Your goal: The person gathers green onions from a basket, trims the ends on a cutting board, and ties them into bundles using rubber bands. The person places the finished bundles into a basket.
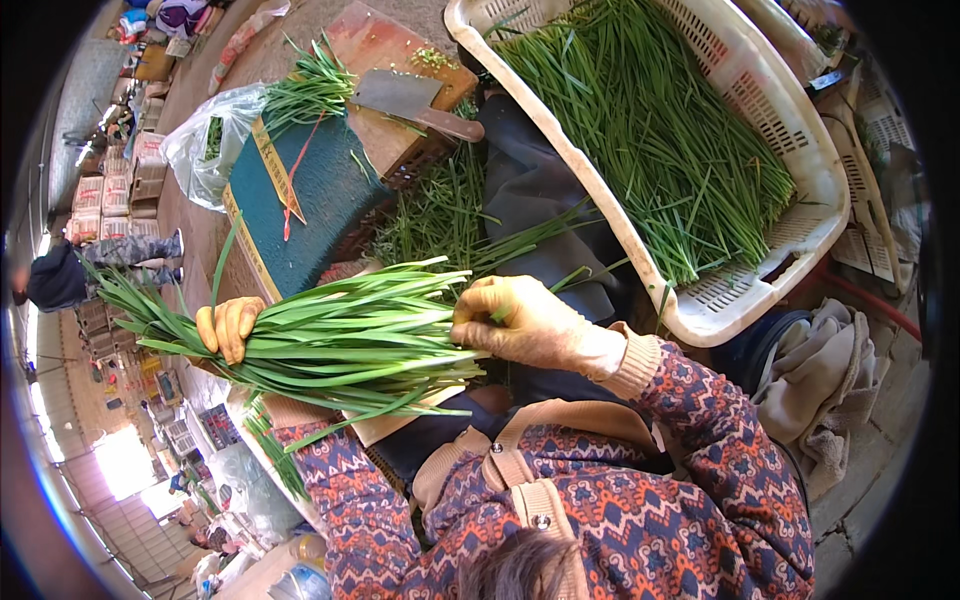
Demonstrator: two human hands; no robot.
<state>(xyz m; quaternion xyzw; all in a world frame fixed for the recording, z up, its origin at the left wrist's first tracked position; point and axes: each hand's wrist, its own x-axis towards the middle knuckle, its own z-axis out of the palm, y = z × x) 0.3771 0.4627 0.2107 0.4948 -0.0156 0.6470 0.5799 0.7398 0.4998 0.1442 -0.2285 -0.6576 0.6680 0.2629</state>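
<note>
My left hand (229,330), in a yellowish glove, is wrapped around a thick bunch of garlic chives (352,337). The leafy tips hang out past it to the left, and the pale stem ends point right. At those ends is my right hand (525,322), also gloved, with thumb and fingers pinched together. A bit of green leaf shows between them. Beyond the bunch, a cleaver (409,101) lies on a worn cutting board (375,45). Beside it, a smaller bunch of chives (311,86) rests on a blue-green padded surface (300,202) near a red tie (300,172).
To the right, a white plastic crate (570,127) holds many chives (660,142). Loose leaves (439,210) are heaped between board and lap. A clear plastic bag (214,150) stands at left; a grey cloth (817,375) lies at right. Another person (56,277) stands far left near stacked boxes (105,195).
</note>
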